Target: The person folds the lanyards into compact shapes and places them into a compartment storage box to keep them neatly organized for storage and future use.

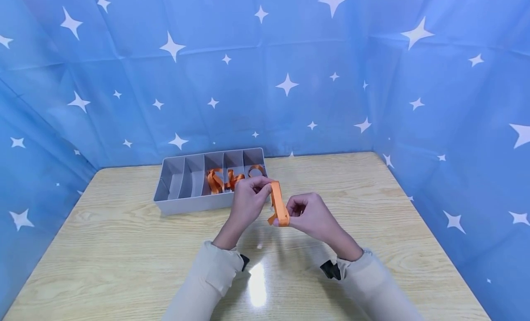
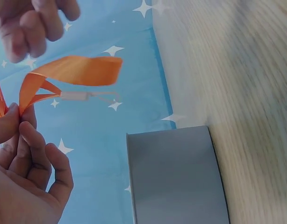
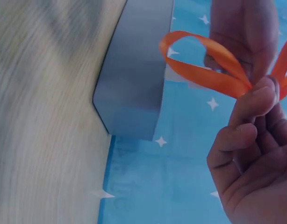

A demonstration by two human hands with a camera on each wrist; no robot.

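Note:
An orange ribbon lanyard (image 1: 279,203) is held folded above the table, in front of the grey box's right end. My left hand (image 1: 247,199) pinches its upper end between thumb and fingers. At the lower end, my right hand (image 1: 312,215) pinches the ribbon. In the left wrist view a pale plastic clip (image 2: 74,95) hangs from the lanyard beside a loose flap of ribbon. The right wrist view shows a ribbon loop (image 3: 199,74) standing out from my right fingertips (image 3: 262,98).
A grey divided box (image 1: 198,204) stands toward the back of the wooden table (image 1: 124,256). Orange lanyards (image 1: 214,180) lie in its three right compartments; the two left ones show bare grey bottoms. A blue star-printed curtain (image 1: 232,82) hangs behind and along the sides.

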